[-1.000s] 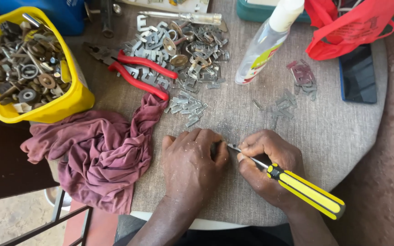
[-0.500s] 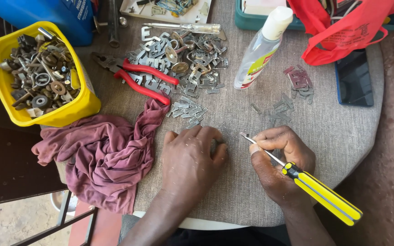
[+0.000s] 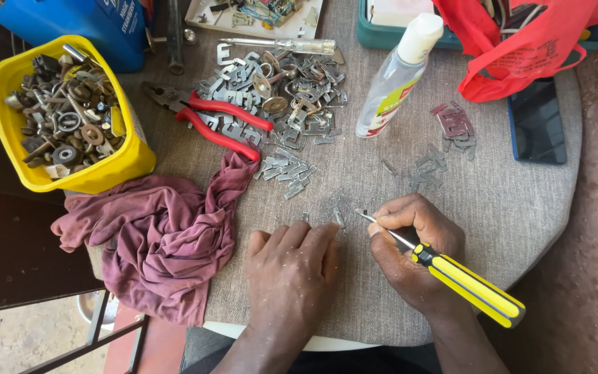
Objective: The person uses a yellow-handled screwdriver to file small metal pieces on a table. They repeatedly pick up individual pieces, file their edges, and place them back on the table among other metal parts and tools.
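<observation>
A round grey tabletop (image 3: pixel 506 208) is being seen from above, and its near edge is curving just below the two wrists, while its right edge is falling away to reddish ground. The barest stretch of cloth is lying to the right of the right hand (image 3: pixel 413 249), between it and that right edge; a black phone (image 3: pixel 536 121) is lying beyond this stretch. Left of the left hand (image 3: pixel 291 266), the room is being taken up by a crumpled maroon rag (image 3: pixel 153 232), which is being draped over the near edge. Beyond the rag a yellow tub (image 3: pixel 115 166) of washers and bolts is being kept at the far left edge, with red-handled pliers (image 3: pixel 226 125) and a heap of small metal pieces (image 3: pixel 278 90) beside it, and a clear bottle (image 3: pixel 396 76) is lying farther right. Both forearms are being brought up from the near edge. The left hand is being laid palm down, fingers together and nearly flat, with the fingertips touching a small metal piece (image 3: pixel 338 217). The right hand is being held curled and closed around a yellow-and-black screwdriver (image 3: pixel 465 280), whose handle is pointing back toward the near right, while its tip is being rested just beside that metal piece.
</observation>
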